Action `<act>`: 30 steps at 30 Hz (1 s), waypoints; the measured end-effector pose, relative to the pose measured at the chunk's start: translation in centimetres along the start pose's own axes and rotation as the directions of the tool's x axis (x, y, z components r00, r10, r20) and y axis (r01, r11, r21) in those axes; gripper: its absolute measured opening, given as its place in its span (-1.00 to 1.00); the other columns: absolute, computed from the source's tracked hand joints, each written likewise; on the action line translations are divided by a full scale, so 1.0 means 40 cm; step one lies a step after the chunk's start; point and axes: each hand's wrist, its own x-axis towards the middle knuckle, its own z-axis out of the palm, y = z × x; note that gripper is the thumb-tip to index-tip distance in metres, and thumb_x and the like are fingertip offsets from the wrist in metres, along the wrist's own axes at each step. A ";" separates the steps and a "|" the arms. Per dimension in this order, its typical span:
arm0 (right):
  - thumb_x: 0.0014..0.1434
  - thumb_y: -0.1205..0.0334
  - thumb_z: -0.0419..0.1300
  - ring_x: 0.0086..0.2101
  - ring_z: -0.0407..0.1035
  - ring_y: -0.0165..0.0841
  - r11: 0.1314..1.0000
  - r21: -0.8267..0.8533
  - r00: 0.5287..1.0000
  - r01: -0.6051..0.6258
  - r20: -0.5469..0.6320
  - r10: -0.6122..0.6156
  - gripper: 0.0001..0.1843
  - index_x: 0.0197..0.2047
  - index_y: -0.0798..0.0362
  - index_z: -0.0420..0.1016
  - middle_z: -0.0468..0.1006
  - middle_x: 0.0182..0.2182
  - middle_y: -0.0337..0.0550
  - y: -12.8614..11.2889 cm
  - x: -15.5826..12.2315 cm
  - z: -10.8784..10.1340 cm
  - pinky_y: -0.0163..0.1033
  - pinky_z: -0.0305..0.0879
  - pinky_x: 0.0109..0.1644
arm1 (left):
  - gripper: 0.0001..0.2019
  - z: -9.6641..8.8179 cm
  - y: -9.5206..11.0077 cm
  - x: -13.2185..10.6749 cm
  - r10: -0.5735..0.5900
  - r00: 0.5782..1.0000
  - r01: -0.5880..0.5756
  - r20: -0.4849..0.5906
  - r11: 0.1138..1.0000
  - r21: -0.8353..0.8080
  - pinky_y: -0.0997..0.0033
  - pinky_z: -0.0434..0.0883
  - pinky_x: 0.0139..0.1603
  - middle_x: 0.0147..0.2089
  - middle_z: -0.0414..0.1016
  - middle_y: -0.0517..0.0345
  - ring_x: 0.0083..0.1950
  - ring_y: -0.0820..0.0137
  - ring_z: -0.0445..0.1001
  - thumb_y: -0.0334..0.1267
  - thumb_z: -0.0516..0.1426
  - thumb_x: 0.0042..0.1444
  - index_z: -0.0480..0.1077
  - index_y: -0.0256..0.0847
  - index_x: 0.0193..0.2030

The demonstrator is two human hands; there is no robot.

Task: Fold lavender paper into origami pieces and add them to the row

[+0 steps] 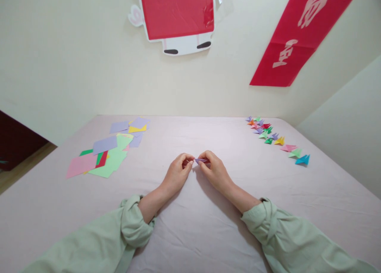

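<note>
A small purple folded paper (201, 160) is held between my two hands over the middle of the table. My right hand (214, 170) pinches it between thumb and fingers. Fingertips of my left hand (177, 172) are closed on its pale left end. Much of the paper is hidden by the fingers, so its exact shape does not show.
Loose coloured paper sheets, among them a pink sheet (81, 165) and a light green sheet (110, 164), overlap on the left. Several folded paper cranes line the right side, a blue crane (303, 160) nearest. A pale cloth (184, 225) covers the table, which meets a wall.
</note>
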 end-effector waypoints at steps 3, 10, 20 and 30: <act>0.12 0.42 0.04 -0.27 0.33 -0.32 0.996 -0.061 0.997 0.071 0.011 -0.071 -0.84 -0.27 0.02 0.38 0.42 -0.32 -0.18 -0.001 -0.001 -0.004 -0.21 0.25 -0.16 | -0.87 0.002 -0.001 -0.002 -0.003 1.000 0.003 0.004 1.000 -0.006 0.42 0.39 -0.19 -0.22 0.51 0.15 -0.22 0.41 0.47 -0.28 0.07 0.19 0.39 -0.20 -0.17; 0.08 0.46 0.03 -0.24 0.34 -0.32 0.993 -0.037 0.993 0.116 0.042 -0.114 -0.76 -0.19 0.02 0.36 0.43 -0.28 -0.18 0.002 -0.006 0.004 -0.22 0.26 -0.13 | -0.87 0.003 -0.009 -0.003 0.043 0.998 -0.041 0.056 0.999 -0.032 0.43 0.38 -0.17 -0.21 0.50 0.16 -0.22 0.42 0.46 -0.31 0.08 0.17 0.35 -0.19 -0.14; 0.10 0.44 0.00 -0.26 0.33 -0.32 0.990 -0.095 0.993 0.104 0.062 -0.099 -0.77 -0.19 0.01 0.34 0.44 -0.30 -0.17 -0.003 -0.006 -0.003 -0.19 0.26 -0.13 | -0.94 0.003 -0.008 -0.003 0.023 1.000 -0.023 0.010 1.000 0.002 0.44 0.37 -0.21 -0.27 0.45 0.21 -0.26 0.45 0.44 -0.34 0.05 0.19 0.33 -0.18 -0.24; 0.10 0.48 -0.02 -0.18 0.35 -0.30 0.989 -0.108 0.995 0.100 0.022 -0.099 -0.66 -0.07 0.01 0.33 0.44 -0.19 -0.12 0.013 -0.005 -0.001 -0.16 0.28 -0.06 | -0.94 -0.006 -0.023 -0.001 0.155 0.988 -0.143 -0.022 0.949 0.281 0.37 0.35 -0.16 -0.26 0.36 0.16 -0.22 0.38 0.37 -0.40 0.10 0.10 0.36 -0.18 -0.34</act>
